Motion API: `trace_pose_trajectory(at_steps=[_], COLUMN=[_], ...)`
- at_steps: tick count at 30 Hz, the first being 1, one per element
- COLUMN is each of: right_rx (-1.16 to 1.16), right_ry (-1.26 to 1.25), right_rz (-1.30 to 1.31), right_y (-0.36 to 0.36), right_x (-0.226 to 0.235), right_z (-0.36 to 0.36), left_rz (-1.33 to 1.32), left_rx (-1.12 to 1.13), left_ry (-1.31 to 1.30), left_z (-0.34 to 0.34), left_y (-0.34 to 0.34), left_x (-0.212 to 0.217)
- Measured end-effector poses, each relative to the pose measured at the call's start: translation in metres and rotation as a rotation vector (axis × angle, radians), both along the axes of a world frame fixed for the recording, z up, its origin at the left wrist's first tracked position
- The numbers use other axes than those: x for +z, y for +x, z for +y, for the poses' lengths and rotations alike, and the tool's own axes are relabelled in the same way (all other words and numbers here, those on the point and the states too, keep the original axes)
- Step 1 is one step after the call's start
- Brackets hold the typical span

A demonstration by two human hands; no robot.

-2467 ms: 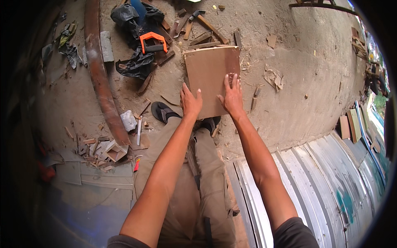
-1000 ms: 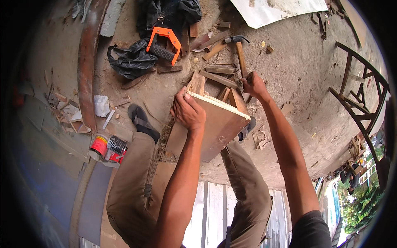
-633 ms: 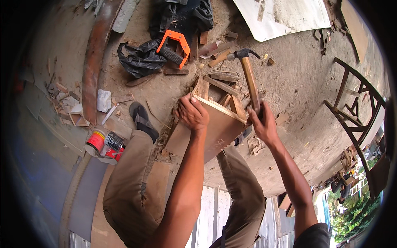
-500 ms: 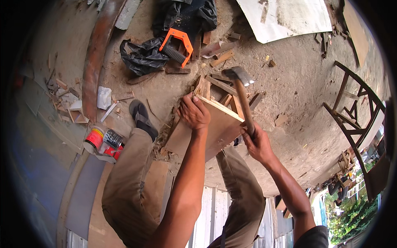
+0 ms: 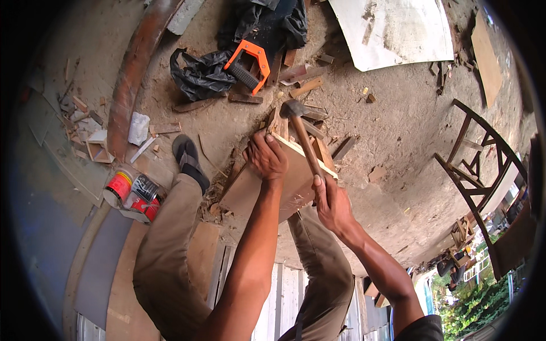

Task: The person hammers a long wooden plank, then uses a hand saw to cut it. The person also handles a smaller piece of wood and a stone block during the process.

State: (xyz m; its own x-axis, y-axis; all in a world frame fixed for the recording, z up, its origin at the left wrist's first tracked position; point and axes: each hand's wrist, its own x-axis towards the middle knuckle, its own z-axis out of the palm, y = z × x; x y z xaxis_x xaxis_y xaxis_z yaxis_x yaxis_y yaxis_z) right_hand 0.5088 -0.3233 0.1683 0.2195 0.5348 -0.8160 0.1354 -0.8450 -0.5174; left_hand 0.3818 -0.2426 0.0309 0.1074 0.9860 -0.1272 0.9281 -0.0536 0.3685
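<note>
Several cans [image 5: 145, 187] are seen beside the left leg [image 5: 169, 253]; rightward, the box [image 5: 296, 184] is gripped at its upper corner by the left hand [image 5: 265, 156]. Near those fingers is held the head of the hammer [image 5: 307, 148], its handle slanted down rightward across the box's edge into the curled right hand [image 5: 333, 207].

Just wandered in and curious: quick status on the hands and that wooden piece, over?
Left hand holding wooden piece by its upper corner. Right hand gripping hammer, handle crossing the piece's top edge in view. Wood scraps lying just beyond.
</note>
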Motion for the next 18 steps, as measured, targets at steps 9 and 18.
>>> trace_pose_trajectory(at_steps=[9, 18], right_rx=[-0.046, -0.095], right_ry=[-0.223, 0.129], right_rz=[-0.007, -0.058], right_y=[-0.006, -0.013], right_x=[-0.030, -0.007], right_z=[-0.008, 0.014], left_rz=[-0.005, 0.017], left_rx=[0.005, -0.009], left_ry=[-0.011, 0.019], left_z=[0.001, 0.001], left_y=[0.002, 0.001], left_x=[0.006, 0.001])
